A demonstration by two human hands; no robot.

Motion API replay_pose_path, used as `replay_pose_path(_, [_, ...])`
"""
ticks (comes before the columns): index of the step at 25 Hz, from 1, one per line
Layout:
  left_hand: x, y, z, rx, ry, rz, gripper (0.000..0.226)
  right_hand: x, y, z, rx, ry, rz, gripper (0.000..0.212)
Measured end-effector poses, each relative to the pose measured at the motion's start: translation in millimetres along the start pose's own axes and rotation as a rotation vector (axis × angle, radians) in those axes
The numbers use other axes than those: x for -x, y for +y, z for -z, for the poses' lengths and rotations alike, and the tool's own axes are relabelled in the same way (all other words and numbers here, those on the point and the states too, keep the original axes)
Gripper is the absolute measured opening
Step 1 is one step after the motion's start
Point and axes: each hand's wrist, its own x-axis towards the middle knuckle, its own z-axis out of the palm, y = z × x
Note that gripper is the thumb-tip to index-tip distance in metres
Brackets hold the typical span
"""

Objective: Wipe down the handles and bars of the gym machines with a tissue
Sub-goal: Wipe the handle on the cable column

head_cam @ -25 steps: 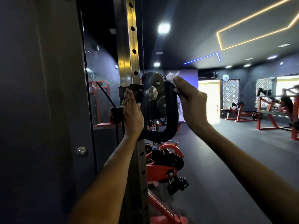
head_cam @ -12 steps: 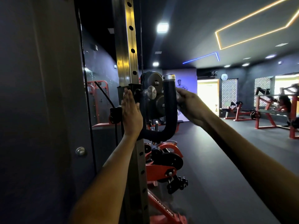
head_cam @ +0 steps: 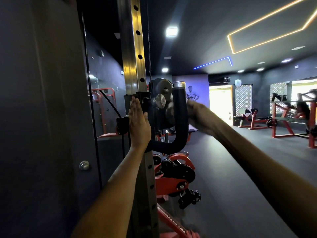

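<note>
Here the padded black handle point(head_cam: 180, 121), a U-shaped bar fixed to the carriage on the perforated steel upright point(head_cam: 135, 66), has its free arm standing nearly vertical, with a chrome cap point(head_cam: 178, 84) at its top. The right hand point(head_cam: 197, 114) is against the right side of that vertical arm, about midway up, and is the nearer hand to the part being wiped. It is blurred with motion, so I cannot tell how far its grip is closed, and no tissue can be made out in it. The left hand point(head_cam: 139, 122) lies flat, fingers straight and pointing up, pressed on the carriage block beside the upright, holding nothing and apparently steadying the machine. Since the arm's long axis runs up and down, the wipe probably has to travel along it, down towards the curved bottom of the U, which lies below and left of the right hand.
</note>
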Motion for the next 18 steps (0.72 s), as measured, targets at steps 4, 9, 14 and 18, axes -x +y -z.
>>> replay_pose_path(4, [1, -2, -1, -0.003, -0.001, -0.010, 0.058, 24, 40, 6, 0.203, -0.052, -0.079, 0.025])
replay_pose_path(9, [3, 0, 2, -0.144, -0.053, -0.015, 0.063, -18, -29, -6, -0.193, 0.102, 0.069, 0.038])
replay_pose_path(14, [4, -2, 0, -0.276, -0.032, -0.033, 0.060, 53, 42, -3, 0.260, 0.161, -0.072, 0.030])
replay_pose_path(18, [5, 1, 1, -0.240, -0.036, -0.015, 0.060, 31, -4, 4, 0.624, 0.693, 0.360, 0.029])
